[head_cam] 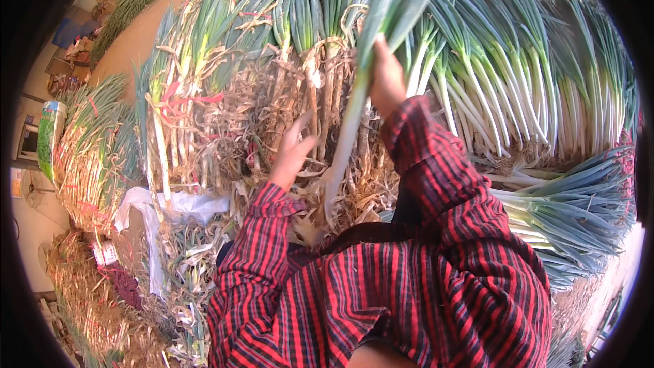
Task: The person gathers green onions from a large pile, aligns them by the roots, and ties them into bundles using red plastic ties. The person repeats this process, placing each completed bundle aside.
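Observation:
My right hand [387,74] grips a long green onion stalk [352,117] near where its white shaft turns into green leaves. The stalk slants down, its root end close to my lap, and looks blurred. To the left of it, my left hand [294,153] holds nothing, its fingers apart, over a mass of dry husks. Just beyond both hands stand unpeeled green onions [311,82] with brown, papery outer layers. Beside my right arm, stalks with clean white shafts [480,97] lean in a row.
More green onions [562,204] lie in a pile at my right. Bundles tied with red strips [92,158] stand at the left. A white plastic sheet [153,230] lies near peeled scraps [196,260]. Fans [34,189] and cardboard boxes [76,53] are along the far left.

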The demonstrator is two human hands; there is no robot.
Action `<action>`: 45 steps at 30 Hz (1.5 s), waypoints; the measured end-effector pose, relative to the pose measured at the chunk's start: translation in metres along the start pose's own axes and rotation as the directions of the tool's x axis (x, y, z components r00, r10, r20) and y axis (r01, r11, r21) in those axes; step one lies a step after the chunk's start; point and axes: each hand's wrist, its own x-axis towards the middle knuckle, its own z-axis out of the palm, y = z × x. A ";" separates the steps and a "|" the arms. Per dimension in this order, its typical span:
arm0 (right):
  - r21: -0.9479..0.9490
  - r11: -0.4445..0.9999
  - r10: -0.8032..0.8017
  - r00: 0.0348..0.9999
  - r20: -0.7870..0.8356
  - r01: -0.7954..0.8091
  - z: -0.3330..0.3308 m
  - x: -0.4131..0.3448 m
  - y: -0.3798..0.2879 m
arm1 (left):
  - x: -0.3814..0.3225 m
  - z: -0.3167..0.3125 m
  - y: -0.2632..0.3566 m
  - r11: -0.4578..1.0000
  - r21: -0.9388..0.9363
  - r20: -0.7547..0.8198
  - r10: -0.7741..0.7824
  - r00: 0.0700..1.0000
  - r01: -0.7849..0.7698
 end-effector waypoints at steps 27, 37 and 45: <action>-0.482 0.875 -0.145 0.973 -0.180 0.041 -0.026 0.012 0.004 | -0.121 0.025 0.030 0.983 0.182 0.048 0.029 0.998 -0.037; -0.556 0.784 -0.498 0.814 -0.298 0.276 -0.090 0.038 -0.090 | -0.254 -0.230 -0.035 -0.112 0.917 -0.399 -0.180 0.899 0.384; -0.075 0.837 -0.543 0.805 -0.239 0.542 -0.054 -0.071 -0.101 | -0.056 -0.014 0.043 0.972 0.073 0.013 0.223 0.975 -0.224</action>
